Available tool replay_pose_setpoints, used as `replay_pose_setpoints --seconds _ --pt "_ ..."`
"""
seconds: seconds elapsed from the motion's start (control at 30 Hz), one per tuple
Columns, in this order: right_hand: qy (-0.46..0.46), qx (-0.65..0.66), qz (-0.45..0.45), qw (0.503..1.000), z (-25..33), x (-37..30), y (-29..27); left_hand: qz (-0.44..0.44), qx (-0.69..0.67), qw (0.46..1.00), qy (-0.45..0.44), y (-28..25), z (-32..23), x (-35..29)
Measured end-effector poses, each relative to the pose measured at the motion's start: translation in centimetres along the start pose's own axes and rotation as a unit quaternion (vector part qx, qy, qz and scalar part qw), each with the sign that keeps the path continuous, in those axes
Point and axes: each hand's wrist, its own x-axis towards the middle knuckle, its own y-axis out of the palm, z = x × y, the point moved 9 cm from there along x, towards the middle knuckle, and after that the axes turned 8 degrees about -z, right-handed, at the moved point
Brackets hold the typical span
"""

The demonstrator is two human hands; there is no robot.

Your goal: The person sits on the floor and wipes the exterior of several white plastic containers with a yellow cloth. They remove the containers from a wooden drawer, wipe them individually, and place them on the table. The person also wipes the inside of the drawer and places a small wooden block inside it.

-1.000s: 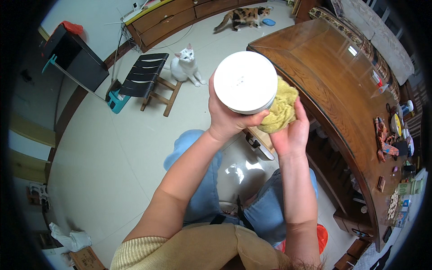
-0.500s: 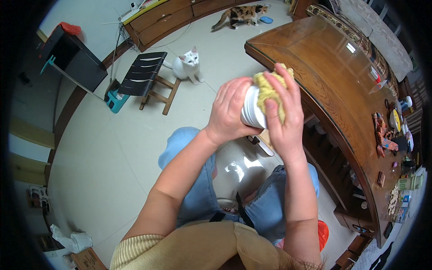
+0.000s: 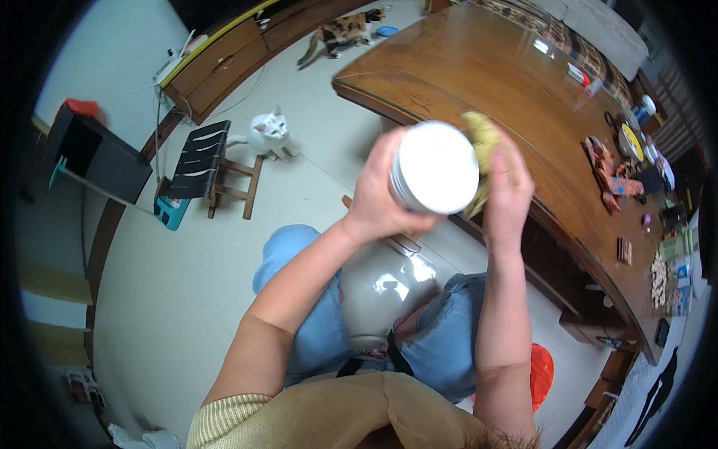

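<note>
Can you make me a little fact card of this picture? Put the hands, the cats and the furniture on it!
Left hand: holding the white tub
Right hand: holding the yellow cloth beside the tub, a bit blurred
White cat: sitting on the floor next to the stool
Calico cat: standing near the blue dish
Stool: black seat, wooden legs
Wooden table: on the right, with a shiny top
</note>
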Motion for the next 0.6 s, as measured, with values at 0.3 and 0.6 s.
replay_pose_setpoints --seconds 0.3,0.6 --pt "0.197 0.387 -0.018 0.901 -3.3 1.3 -8.1 -0.059 -0.131 0.973 -0.178 11.6 10.8 10.1" --pt "0.248 0.384 0.075 0.886 -2.3 -0.4 -4.7 0.044 -0.327 0.920 -0.210 11.1 2.4 3.4"
